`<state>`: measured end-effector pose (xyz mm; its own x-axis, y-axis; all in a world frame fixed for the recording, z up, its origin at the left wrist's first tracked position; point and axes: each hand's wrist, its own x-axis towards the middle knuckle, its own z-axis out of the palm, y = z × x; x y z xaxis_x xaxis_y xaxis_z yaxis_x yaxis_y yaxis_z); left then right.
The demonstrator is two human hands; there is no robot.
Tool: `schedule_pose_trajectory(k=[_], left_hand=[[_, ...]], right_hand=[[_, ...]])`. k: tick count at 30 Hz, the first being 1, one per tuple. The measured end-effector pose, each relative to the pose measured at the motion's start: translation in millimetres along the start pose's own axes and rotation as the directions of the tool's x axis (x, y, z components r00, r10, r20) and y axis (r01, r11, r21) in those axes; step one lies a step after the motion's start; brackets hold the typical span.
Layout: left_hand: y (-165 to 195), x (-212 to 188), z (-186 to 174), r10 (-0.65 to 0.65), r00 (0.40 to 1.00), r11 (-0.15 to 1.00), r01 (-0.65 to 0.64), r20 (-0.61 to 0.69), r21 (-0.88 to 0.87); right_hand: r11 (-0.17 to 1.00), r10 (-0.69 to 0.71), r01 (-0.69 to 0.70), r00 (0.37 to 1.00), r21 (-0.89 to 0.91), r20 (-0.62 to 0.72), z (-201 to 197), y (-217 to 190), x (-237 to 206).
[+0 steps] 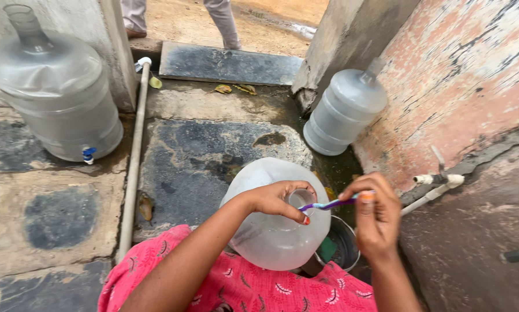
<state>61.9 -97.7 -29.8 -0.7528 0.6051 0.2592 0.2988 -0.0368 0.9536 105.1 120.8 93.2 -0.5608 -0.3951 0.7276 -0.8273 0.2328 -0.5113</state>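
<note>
Lying level, toothbrush (328, 204) aims left into jug (271, 231) mouth, right hand (375, 216) grip closed on it, left hand (279, 199) clasping neck

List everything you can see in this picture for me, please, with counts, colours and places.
jugs: 3, clear; one held at centre, one upper left, one by the pink wall
toothbrush: 1, purple, at held jug's mouth
pipe: 1, white, along the floor left
tap: 1, white, right wall
bowl: 1, metal, under held jug
another person's legs: top edge
left hand: grips jug's neck
right hand: holds toothbrush
</note>
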Motion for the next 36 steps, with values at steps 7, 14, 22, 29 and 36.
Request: schedule_pose_trajectory(k=[7, 14, 22, 29, 36], left_hand=[[-13, 3, 3, 0.061, 0.998, 0.996, -0.062, -0.022, -0.07], [0, -3, -1, -0.066, 0.998, 0.996, 0.066, -0.002, -0.065], [-3, -6, 1, -0.119, 0.992, 0.987, 0.116, -0.027, -0.109], [-2, -7, 4, -0.109, 0.994, 0.992, 0.108, -0.002, -0.068], [-5, -7, 4, -0.104, 0.994, 0.985, 0.106, 0.017, -0.138]], right_hand=[[0.993, 0.104, -0.089, 0.972, -0.08, 0.21, 49, 28, -3], [0.992, 0.082, -0.081, 0.997, 0.092, -0.008, 12, 13, 1], [0.987, 0.161, -0.155, 0.975, -0.053, 0.155, 41, 18, -2], [0.943, 0.333, -0.334, 0.942, 0.011, 0.044, 28, 13, -5], [0.983, 0.185, -0.185, 0.982, 0.01, 0.028, 20, 8, -14]])
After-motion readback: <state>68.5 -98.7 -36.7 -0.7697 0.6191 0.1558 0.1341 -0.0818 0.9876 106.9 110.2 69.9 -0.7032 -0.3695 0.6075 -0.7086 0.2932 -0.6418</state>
